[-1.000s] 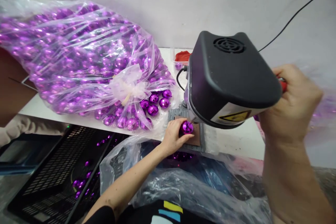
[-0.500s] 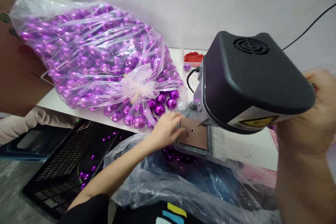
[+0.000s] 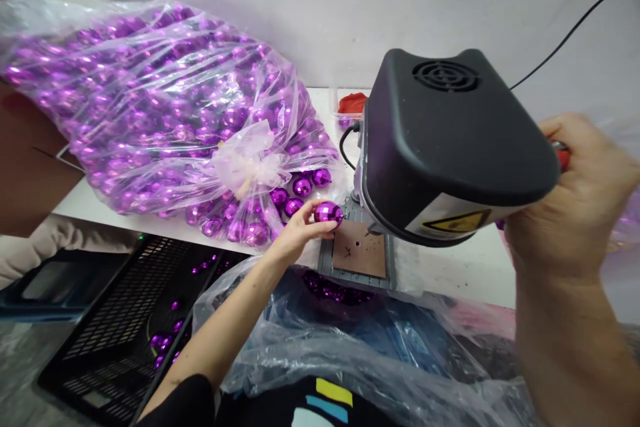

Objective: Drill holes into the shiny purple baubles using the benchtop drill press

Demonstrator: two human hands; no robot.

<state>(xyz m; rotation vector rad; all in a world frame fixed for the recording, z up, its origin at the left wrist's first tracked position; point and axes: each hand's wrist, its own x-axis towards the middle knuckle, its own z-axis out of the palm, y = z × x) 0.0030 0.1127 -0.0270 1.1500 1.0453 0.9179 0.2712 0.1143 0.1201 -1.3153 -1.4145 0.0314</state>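
Note:
My left hand (image 3: 299, 232) pinches a shiny purple ball (image 3: 328, 212) just left of the brown work plate (image 3: 360, 255) under the black-hooded bench machine (image 3: 450, 140). My right hand (image 3: 583, 200) is closed round the machine's red-tipped lever (image 3: 561, 152) on its right side. A big clear bag of purple balls (image 3: 165, 113) lies on the white table, its open mouth spilling several balls beside my left hand.
A black slatted crate (image 3: 115, 320) with a few purple balls sits below the table at left. A plastic bag (image 3: 360, 340) holding purple balls hangs under the table edge. A small box with something red (image 3: 353, 105) stands behind the machine. A black cable (image 3: 575, 27) runs up the wall.
A second ago my left hand held a ball on the work plate. Half a second ago it was empty beside the plate. Now it holds a ball from the open bag.

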